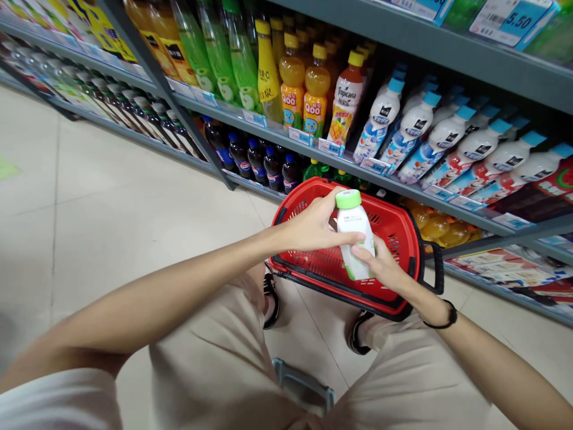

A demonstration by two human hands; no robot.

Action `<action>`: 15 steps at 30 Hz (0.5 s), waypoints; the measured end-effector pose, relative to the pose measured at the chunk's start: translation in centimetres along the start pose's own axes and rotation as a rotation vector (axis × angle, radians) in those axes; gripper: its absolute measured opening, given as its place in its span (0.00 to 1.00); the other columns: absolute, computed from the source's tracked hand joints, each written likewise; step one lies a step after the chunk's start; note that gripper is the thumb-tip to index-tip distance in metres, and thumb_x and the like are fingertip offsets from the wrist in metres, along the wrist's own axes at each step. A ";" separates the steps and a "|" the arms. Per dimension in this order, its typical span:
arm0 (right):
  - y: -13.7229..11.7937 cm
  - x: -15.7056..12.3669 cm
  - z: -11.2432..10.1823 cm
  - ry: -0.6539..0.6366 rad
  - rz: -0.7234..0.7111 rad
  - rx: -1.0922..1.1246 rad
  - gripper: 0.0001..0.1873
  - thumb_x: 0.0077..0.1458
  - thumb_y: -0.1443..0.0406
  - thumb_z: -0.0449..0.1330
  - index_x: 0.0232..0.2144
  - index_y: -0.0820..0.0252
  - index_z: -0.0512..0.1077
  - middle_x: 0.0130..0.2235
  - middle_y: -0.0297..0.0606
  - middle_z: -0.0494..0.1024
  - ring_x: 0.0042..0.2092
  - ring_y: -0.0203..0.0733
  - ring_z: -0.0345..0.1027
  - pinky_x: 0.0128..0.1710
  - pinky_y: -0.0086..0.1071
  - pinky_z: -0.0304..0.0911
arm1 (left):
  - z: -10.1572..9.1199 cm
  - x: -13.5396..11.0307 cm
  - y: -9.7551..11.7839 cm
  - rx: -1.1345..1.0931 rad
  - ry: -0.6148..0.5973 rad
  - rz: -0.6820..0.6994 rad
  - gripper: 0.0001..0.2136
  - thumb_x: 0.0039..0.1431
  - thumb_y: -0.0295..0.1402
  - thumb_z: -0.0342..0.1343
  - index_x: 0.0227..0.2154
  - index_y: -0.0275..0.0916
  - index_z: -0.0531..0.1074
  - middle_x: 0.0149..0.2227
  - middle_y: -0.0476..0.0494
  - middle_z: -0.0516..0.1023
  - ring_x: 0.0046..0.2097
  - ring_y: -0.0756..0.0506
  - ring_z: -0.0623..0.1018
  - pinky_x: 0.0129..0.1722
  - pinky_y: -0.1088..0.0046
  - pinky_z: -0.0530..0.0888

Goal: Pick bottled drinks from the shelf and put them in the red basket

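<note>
A small white bottle with a green cap (353, 230) is held upright in both of my hands above a red shopping basket (403, 230). My left hand (313, 227) wraps its upper side, thumb near the cap and a finger across the label. My right hand (382, 263) grips the lower part from the right, with a black band on that wrist. The basket stands on the floor in front of my knees, and what I can see of its inside holds nothing.
Store shelves (447, 51) run along the right, with green and orange juice bottles (290, 83), white blue-capped bottles (447, 134) and dark cola bottles (264, 167) lower down. Pale tiled floor (111, 191) stretches left. A grey stool edge (304, 385) shows between my legs.
</note>
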State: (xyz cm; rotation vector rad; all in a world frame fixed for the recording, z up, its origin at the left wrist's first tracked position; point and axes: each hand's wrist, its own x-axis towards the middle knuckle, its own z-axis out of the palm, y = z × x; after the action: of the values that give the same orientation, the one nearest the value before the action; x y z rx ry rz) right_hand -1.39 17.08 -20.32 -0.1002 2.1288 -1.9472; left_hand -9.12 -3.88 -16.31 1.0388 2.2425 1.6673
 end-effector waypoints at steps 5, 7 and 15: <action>0.2 -0.2 0.2 0.020 -0.042 -0.003 0.31 0.55 0.43 0.72 0.49 0.58 0.74 0.45 0.42 0.81 0.44 0.48 0.76 0.39 0.37 0.73 | -0.4 0.2 0.0 0.042 -0.008 0.070 0.25 0.58 0.48 0.70 0.47 0.39 0.66 0.41 0.43 0.80 0.41 0.42 0.79 0.42 0.65 0.75; 0.1 -0.2 0.2 0.026 -0.053 -0.008 0.30 0.55 0.44 0.72 0.48 0.58 0.74 0.45 0.42 0.81 0.44 0.48 0.76 0.40 0.37 0.72 | -0.5 0.3 0.0 0.042 -0.012 0.077 0.26 0.55 0.47 0.71 0.47 0.39 0.66 0.40 0.44 0.80 0.41 0.43 0.79 0.43 0.65 0.75; 0.3 -0.1 0.1 0.016 -0.047 0.006 0.30 0.54 0.44 0.72 0.48 0.57 0.75 0.42 0.41 0.81 0.42 0.48 0.75 0.40 0.39 0.72 | -0.3 0.2 -0.2 0.009 -0.002 0.069 0.29 0.52 0.47 0.74 0.47 0.39 0.67 0.41 0.44 0.78 0.42 0.43 0.77 0.43 0.67 0.75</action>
State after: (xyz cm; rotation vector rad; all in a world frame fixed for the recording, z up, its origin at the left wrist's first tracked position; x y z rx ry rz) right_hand -1.21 17.09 -20.59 -0.1352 2.1486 -1.9868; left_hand -9.52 -4.05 -16.29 1.1311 2.2390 1.6836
